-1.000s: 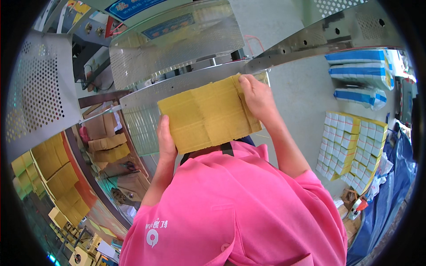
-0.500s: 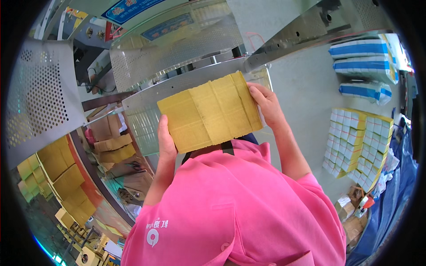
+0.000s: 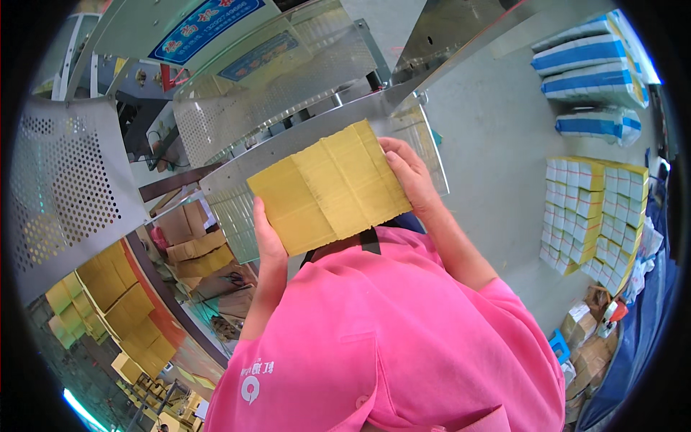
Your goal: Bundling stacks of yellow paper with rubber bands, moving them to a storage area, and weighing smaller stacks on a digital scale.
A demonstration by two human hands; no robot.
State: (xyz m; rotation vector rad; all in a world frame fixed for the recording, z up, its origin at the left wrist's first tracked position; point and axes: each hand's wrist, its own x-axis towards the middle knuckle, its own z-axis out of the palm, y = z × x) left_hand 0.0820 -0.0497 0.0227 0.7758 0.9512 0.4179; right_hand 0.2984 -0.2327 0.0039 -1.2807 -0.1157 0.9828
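A rectangular stack of yellow paper [image 3: 327, 187] is between my hands, tilted so its right side sits higher. Creases cross it, and its long edges look ragged. My left hand [image 3: 269, 234] grips the lower left side, with the thumb along the edge and the other fingers hidden beneath. On the upper right side, my right hand [image 3: 409, 174] is closed around the edge, its thumb at the border. Just beyond the stack lies the metal bed of a machine [image 3: 288, 140], with a clear plastic guard [image 3: 270, 90] above it.
A perforated metal panel [image 3: 68, 180] stands at the left, above yellow sheets [image 3: 137, 317]. Brown cardboard [image 3: 183, 223] lies on a shelf nearby. At the right are blue-and-white wrapped bundles [image 3: 586, 68], banded white stacks [image 3: 572, 209] and a blue tarp [image 3: 640, 324].
The stack has shifted slightly left with both hands still on it, and its right end is turned a little differently. The surroundings have shifted in view as my head moved.
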